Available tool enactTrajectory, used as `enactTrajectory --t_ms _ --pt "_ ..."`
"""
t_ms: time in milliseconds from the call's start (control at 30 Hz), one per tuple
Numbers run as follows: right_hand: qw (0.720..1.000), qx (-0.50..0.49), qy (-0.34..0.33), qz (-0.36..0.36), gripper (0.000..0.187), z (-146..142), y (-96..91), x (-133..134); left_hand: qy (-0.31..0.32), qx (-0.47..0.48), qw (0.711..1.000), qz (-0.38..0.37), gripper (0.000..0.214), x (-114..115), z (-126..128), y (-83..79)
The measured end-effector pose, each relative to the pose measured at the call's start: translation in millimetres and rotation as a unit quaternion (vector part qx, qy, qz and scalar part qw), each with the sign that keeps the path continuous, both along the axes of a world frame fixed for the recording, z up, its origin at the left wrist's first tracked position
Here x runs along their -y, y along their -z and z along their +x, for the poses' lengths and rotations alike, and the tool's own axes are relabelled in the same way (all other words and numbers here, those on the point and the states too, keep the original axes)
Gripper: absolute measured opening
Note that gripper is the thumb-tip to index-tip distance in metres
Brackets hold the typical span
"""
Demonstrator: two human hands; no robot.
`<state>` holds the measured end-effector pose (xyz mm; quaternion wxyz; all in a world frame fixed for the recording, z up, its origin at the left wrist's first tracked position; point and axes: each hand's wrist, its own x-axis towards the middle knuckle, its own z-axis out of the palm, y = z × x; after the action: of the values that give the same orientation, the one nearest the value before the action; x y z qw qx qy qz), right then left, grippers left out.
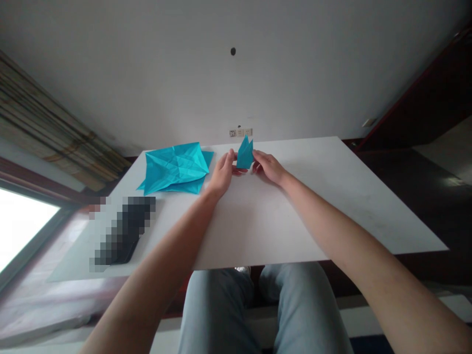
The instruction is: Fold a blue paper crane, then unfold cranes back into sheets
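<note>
A small folded piece of blue paper point(245, 154), with two pointed tips at its top, is held up between my hands above the white table. On its left edge my left hand point(223, 172) is closed, thumb upright and fingers passing behind the paper. From the other side my right hand point(269, 166) pinches the right edge between thumb and fingers. Some fingertips are hidden behind the paper. Just left of my left hand lies a larger stack of creased blue paper sheets point(175, 167), resting on the table.
The white table point(258, 231) reaches to a grey wall with sockets point(240, 132). A dark, pixelated flat object point(129, 236) lies at the table's left side. Below the near edge are my legs in jeans point(214, 305). A curtain point(55, 118) and a window are at left.
</note>
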<state>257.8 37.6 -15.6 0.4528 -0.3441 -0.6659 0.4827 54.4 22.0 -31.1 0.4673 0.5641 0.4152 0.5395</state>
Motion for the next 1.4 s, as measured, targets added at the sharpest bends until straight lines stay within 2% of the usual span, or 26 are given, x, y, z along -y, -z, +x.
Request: enactTrajectory --t_ms 100,233,400,500,600,700,833,933,1067,1200,1400 --pt "0.999 0.030 -0.012 0.020 0.080 1 0.7 -1 -0.002 -0.002 1.000 0.001 0.053 -1 -2 0.4" --pt "0.996 0.033 0.002 0.082 0.057 1 6.6 -3 0.010 -0.009 1.000 0.028 0.039 3 -2 0.0" --pt "0.997 0.010 0.034 0.071 0.076 1 13.1 -5 -0.007 0.016 1.000 0.018 0.049 5 0 2.0" --pt "0.996 0.018 0.038 0.073 0.069 2 12.9 -6 -0.022 0.026 0.999 0.013 0.052 4 0 2.1" --pt "0.996 0.020 0.048 0.075 0.065 3 12.0 -6 -0.039 0.010 0.999 0.004 0.041 2 -1 1.7" --pt "0.996 0.013 0.047 0.073 0.063 2 11.2 -6 -0.022 -0.010 1.000 -0.003 0.033 1 -3 3.1" --pt "0.998 0.010 0.024 0.064 0.059 2 10.3 -6 -0.049 -0.052 0.996 0.044 0.029 -2 -5 7.1" --pt "0.998 0.000 0.021 0.052 0.063 1 9.5 -6 -0.067 -0.093 0.991 0.072 0.027 -4 -6 8.3" --pt "0.998 -0.015 0.035 0.048 0.071 2 6.7 -3 -0.056 -0.100 0.991 0.062 0.026 -4 -5 7.4" --pt "0.998 -0.014 0.032 0.060 0.062 4 5.2 -3 -0.053 -0.107 0.991 0.060 0.023 -2 -5 6.5" --pt "0.996 -0.010 0.033 0.087 0.052 6 12.8 -12 -0.038 -0.143 0.986 0.081 0.020 4 -3 1.3"
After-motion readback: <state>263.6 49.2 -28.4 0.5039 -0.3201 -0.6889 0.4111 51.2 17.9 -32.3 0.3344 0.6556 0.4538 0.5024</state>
